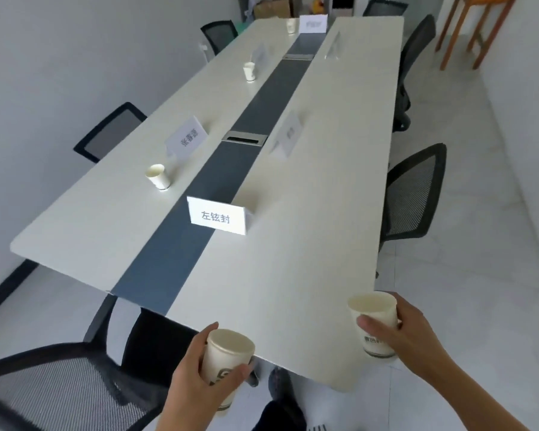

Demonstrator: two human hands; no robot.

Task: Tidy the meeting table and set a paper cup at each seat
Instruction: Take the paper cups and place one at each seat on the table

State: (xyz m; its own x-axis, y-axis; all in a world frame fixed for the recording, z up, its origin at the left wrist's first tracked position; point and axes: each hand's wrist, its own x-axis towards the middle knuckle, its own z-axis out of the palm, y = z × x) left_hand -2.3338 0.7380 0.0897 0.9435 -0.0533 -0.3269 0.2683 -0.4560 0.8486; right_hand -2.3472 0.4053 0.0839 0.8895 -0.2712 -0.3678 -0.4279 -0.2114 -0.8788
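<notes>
My left hand (pixel 196 377) grips a stack of white paper cups (pixel 226 353) just off the near end of the long white meeting table (pixel 293 244). My right hand (pixel 399 328) holds a single paper cup (pixel 374 321) at the table's near right corner; whether it rests on the top I cannot tell. Three more cups stand along the left side: a near cup (pixel 158 176), a middle cup (pixel 249 70) and a far cup (pixel 290 25).
Name cards stand along the table, the nearest card (pixel 217 215) by the grey centre strip (pixel 175 259). Black mesh chairs ring the table: one chair (pixel 59 384) at the near end, another chair (pixel 414 194) on the right, others on the left. A wooden stand (pixel 467 29) is far right.
</notes>
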